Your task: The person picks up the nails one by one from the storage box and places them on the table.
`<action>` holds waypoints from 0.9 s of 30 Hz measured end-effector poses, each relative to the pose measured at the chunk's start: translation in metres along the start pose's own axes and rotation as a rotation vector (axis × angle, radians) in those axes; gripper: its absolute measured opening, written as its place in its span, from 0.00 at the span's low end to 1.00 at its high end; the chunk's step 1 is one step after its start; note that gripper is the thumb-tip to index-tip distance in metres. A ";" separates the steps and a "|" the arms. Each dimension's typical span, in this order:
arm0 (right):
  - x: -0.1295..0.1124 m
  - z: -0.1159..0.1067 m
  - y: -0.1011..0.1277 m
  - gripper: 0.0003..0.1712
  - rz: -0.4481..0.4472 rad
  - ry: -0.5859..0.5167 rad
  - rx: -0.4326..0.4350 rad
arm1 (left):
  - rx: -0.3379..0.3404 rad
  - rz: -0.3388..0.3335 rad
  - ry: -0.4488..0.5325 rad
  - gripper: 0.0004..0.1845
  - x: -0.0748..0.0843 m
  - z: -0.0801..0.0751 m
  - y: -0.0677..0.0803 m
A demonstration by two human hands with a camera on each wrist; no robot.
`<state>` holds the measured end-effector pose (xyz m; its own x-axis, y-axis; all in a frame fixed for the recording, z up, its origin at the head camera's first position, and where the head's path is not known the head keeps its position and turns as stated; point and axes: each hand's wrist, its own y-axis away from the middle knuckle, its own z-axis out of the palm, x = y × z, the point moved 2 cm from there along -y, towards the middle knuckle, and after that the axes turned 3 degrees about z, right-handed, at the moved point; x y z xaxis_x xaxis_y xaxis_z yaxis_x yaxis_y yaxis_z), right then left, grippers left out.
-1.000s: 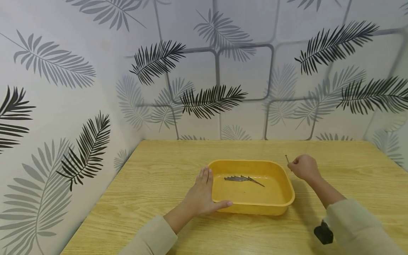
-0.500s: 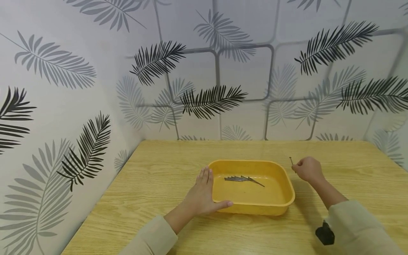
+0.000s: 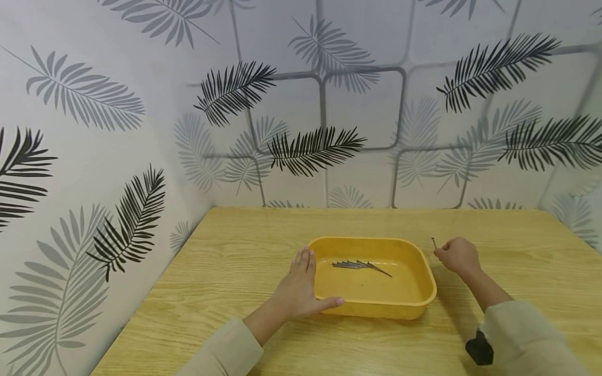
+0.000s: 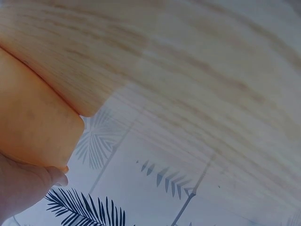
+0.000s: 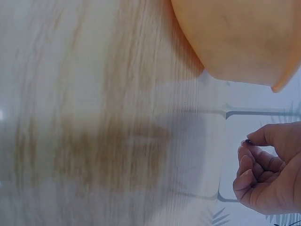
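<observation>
Head view: right hand [image 3: 458,256] pinches a nail [image 3: 433,243] upright, shaft vertical, with the yellow tray [image 3: 416,308] just to its left; left hand [image 3: 301,290], fingers straight, rests against the tray's opposite side.

I see the tray [image 3: 414,305] sitting near the middle of the bench [image 3: 226,250], with a cluster of nails [image 3: 359,265] lying inside it toward its far side. My left hand [image 3: 298,290] rests against the tray's left wall. My right hand [image 3: 458,256] is just right of the tray, pinching one nail [image 3: 433,242] above the bench.
</observation>
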<state>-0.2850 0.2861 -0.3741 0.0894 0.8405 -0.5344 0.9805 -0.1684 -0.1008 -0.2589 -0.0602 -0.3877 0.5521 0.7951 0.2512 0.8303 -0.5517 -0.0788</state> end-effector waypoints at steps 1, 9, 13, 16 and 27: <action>0.001 0.000 0.000 0.19 -0.001 0.000 0.004 | -0.001 0.000 0.001 0.59 0.000 0.000 0.000; 0.006 0.003 0.002 0.21 0.007 0.009 -0.003 | -0.005 0.002 -0.004 0.59 0.000 0.000 0.000; 0.008 0.004 0.002 0.22 0.017 0.027 -0.015 | -0.010 -0.005 -0.004 0.59 0.001 0.000 0.001; 0.011 0.004 0.002 0.21 0.029 0.038 -0.022 | -0.012 -0.010 -0.006 0.59 0.001 0.000 0.001; 0.020 0.007 0.002 0.22 0.040 0.050 -0.012 | -0.002 -0.007 -0.009 0.59 0.001 -0.001 0.001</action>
<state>-0.2825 0.2990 -0.3908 0.1371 0.8577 -0.4954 0.9780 -0.1967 -0.0698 -0.2577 -0.0600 -0.3867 0.5474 0.8010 0.2426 0.8337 -0.5471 -0.0749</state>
